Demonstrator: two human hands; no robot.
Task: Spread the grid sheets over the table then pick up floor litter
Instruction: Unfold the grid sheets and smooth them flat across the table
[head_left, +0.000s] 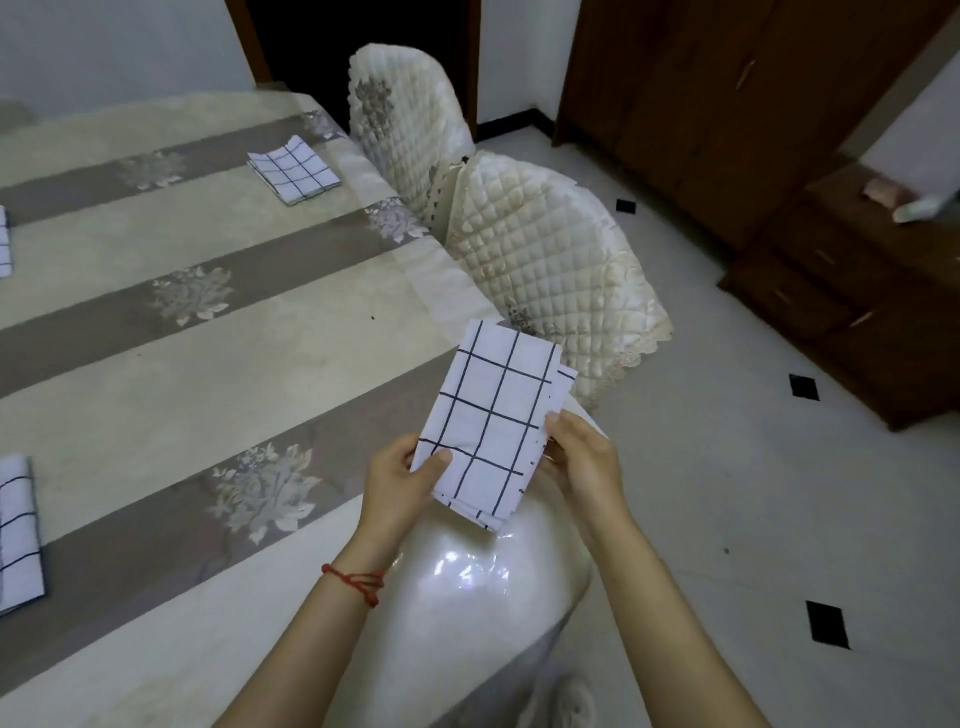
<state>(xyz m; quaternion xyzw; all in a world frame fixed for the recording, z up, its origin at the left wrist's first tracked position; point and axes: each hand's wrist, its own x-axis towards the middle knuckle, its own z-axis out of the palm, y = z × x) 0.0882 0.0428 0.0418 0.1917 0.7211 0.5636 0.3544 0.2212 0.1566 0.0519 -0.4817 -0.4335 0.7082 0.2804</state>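
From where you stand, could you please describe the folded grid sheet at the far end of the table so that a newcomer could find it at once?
Start at the long table in the beige-and-grey floral striped cloth and follow its right edge towards the cream quilted chair cover. There, near the far corner, lies a white folded sheet with dark grid lines. Unlike the other grid sheets, it lies whole in view, untouched by any hand.

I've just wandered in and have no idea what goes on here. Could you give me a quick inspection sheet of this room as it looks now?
Surface: table under a striped floral cloth.
Job's things: folded grid sheet held above the table's corner; three more folded sheets lie on the table, far, left edge, near left.
Clutter: small dark speck on the floor; no clear litter.
Grippers: left hand and right hand both grip the held sheet.
Cables: nothing seen.
Surroundings: two quilted chair covers, dark wooden cabinets, tiled floor.
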